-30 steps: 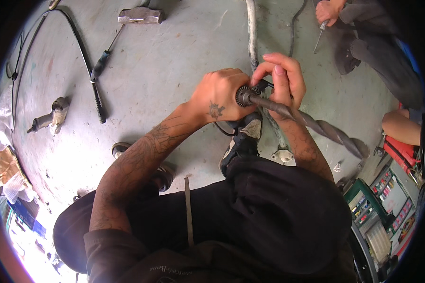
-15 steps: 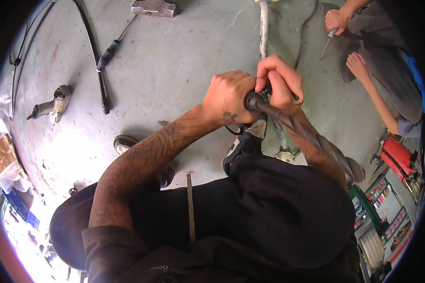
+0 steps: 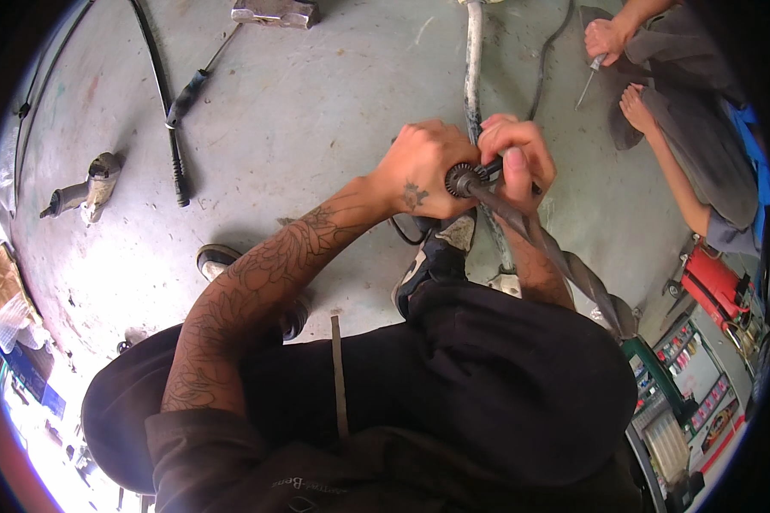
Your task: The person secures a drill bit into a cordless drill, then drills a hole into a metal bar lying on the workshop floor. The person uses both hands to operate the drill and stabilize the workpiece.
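Observation:
My left hand (image 3: 429, 168) is wrapped around a drill chuck (image 3: 462, 180) with a toothed metal ring, out in front of my knees. From the chuck a long, thick twist drill bit (image 3: 565, 263) slants toward me and to the right, past my right forearm. My right hand (image 3: 522, 158) is closed on a dark chuck key (image 3: 492, 168) at the side of the toothed ring. The body of the drill lies hidden beneath my hands; a bit of black cord shows below the left one.
A white pipe (image 3: 474, 77) lies beyond and under my hands. Left on the floor are a sledgehammer head (image 3: 275, 12), a screwdriver (image 3: 186, 98), a black hose (image 3: 156, 77) and a metal fitting (image 3: 99, 184). At right, a co-worker's hand (image 3: 606, 41) holds a screwdriver, near a red machine (image 3: 712, 278).
My right hand has turned at the chuck, its fingers shifting and its thumb now pointing up. The drill bit's far end has swung slightly left. The view has shifted a little.

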Available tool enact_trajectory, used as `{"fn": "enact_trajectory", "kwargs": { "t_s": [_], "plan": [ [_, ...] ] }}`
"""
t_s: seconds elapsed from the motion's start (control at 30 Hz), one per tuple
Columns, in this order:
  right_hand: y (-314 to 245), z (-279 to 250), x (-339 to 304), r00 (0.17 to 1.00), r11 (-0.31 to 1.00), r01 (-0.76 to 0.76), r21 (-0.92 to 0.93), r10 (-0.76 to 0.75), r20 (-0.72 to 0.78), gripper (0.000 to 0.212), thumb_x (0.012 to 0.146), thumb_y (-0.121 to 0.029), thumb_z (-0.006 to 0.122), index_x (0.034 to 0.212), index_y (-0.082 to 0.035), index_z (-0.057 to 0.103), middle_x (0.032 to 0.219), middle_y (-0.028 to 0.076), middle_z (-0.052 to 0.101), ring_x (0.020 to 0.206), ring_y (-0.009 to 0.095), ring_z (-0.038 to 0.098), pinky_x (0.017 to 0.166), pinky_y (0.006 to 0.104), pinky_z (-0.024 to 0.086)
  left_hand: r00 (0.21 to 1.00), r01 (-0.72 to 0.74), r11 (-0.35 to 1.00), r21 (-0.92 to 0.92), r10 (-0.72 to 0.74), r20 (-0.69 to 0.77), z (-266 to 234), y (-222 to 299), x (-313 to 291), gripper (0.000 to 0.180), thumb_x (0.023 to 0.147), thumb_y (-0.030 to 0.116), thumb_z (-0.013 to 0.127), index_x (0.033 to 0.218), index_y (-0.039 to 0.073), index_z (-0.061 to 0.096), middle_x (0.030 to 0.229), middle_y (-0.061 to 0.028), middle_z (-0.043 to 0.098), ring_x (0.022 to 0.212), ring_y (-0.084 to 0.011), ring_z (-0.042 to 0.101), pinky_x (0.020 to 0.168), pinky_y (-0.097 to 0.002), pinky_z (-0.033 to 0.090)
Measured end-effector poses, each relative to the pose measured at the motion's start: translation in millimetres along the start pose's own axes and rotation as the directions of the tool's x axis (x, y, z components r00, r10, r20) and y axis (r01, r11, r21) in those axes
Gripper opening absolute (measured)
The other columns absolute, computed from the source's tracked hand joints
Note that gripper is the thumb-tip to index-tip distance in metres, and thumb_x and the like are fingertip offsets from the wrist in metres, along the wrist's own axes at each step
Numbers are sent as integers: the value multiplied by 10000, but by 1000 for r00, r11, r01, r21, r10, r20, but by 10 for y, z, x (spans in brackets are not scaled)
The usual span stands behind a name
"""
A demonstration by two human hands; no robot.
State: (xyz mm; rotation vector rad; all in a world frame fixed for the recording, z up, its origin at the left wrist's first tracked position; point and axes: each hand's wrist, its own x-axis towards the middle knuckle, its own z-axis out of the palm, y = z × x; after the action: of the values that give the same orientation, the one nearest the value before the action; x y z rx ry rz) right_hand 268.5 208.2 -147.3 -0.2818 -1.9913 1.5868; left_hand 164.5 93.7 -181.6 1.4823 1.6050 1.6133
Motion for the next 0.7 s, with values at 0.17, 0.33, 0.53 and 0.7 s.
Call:
{"fn": "enact_trajectory", "kwargs": {
  "t_s": [0.17, 0.33, 0.53, 0.7],
  "plan": [
    [-263, 141, -73, 895, 894, -436, -98, 420, -149, 385, 980, -215, 471, 648, -38, 390, 603, 9, 364, 594, 125, 347, 602, 305, 333, 1000, 26, 999, 47, -26, 0, 92, 80, -84, 235, 554, 137, 707, 756, 45, 631, 679, -89, 592, 658, -316, 577, 633, -405, 461],
    [-214, 32, -50, 852, 859, -510, 38, 511, -114, 372, 962, -152, 515, 654, -28, 349, 611, -13, 268, 600, 80, 258, 513, 317, 227, 997, 69, 984, 166, -61, -49, 150, 156, -45, 214, 555, 171, 704, 718, 58, 625, 661, -91, 587, 631, -308, 577, 597, -406, 457],
    [-146, 21, 5, 859, 864, -504, 8, 502, -97, 369, 954, -151, 536, 652, -28, 362, 604, -41, 280, 586, 73, 253, 503, 305, 226, 994, 88, 975, 203, -72, -86, 165, 164, -53, 218, 558, 192, 716, 715, 68, 629, 645, -81, 589, 614, -309, 577, 582, -410, 465],
    [-91, 50, 55, 811, 822, -562, 92, 570, -136, 446, 996, -215, 535, 619, -53, 362, 579, -36, 306, 553, 86, 283, 513, 297, 262, 992, 117, 981, 152, -108, -71, 158, 90, 1, 228, 558, 190, 723, 724, 61, 634, 657, -94, 607, 625, -319, 595, 586, -412, 479]
  ]
}}
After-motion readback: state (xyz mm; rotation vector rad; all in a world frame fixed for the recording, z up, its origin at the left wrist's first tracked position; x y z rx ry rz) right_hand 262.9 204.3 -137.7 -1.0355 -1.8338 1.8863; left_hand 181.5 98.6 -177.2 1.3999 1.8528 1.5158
